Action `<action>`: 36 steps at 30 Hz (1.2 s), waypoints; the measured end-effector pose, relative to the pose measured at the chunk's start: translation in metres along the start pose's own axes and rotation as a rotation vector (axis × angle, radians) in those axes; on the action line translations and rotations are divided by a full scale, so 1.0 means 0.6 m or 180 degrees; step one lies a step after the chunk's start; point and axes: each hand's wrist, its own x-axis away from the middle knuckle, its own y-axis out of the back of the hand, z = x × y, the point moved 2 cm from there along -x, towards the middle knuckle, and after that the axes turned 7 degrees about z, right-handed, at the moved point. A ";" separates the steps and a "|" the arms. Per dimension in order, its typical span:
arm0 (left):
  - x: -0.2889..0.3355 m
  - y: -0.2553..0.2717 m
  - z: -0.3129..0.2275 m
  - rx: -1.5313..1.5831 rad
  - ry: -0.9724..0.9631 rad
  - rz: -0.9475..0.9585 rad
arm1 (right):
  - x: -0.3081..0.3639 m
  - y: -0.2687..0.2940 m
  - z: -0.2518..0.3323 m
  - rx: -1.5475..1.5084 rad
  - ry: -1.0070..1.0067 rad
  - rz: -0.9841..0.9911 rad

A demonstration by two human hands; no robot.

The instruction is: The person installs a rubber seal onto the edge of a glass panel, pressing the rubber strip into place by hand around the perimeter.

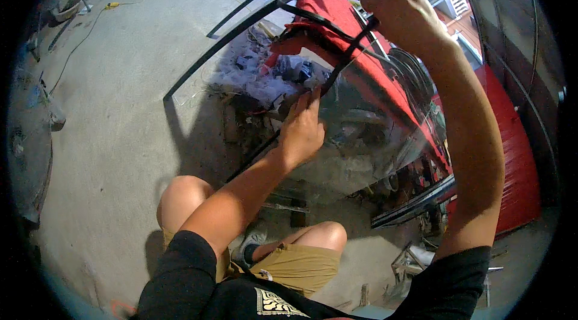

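Strip is black and runs between your two hands, seemingly along the edge of the glass. Your right hand seems closed on its upper part. Your left hand touches it lower, fingers together; whether it grips, I cannot tell. Below, the strip seems already placed; the loop hangs loose, so probably this remains.

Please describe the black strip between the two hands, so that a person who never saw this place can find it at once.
Start from the large red panel at upper centre. Near it, find the raised right hand and, below, the left hand; the thin black strip slants between them. The long curved dark bars beside it sweep away left; this strip runs down to the left hand.
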 end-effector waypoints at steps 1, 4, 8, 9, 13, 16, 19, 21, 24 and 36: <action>-0.002 -0.004 0.002 -0.0029 -0.0033 -0.0045 | -0.010 0.004 -0.011 -0.0368 -0.0224 0.0027; -0.015 0.009 0.005 -0.0068 -0.0055 -0.0072 | -0.045 0.014 -0.020 -0.0693 -0.0106 0.0837; -0.016 0.024 -0.005 0.0040 -0.0101 -0.0034 | -0.047 0.000 0.006 -0.0955 0.0054 0.1362; -0.016 0.024 -0.008 0.0118 -0.0133 -0.0017 | -0.046 -0.003 0.011 -0.0879 0.0125 0.1639; -0.019 0.041 -0.026 0.0181 -0.0013 0.0215 | -0.042 -0.016 0.037 -0.0642 0.0302 0.1592; -0.022 0.035 -0.023 0.0005 -0.0169 -0.0001 | -0.029 -0.014 0.057 -0.1001 0.0598 0.1067; -0.036 0.036 -0.015 0.0138 -0.0176 0.0100 | -0.033 -0.024 0.073 -0.1122 0.0619 0.1018; -0.043 0.041 -0.018 0.0077 -0.0213 0.0067 | -0.034 -0.025 0.078 -0.0981 0.0535 0.1203; -0.047 0.035 -0.022 -0.0026 -0.0243 -0.0040 | -0.030 -0.031 0.076 -0.0542 0.0400 0.1324; -0.052 0.021 -0.033 0.0107 -0.0133 -0.0021 | -0.028 -0.029 0.087 -0.0152 0.0146 0.1488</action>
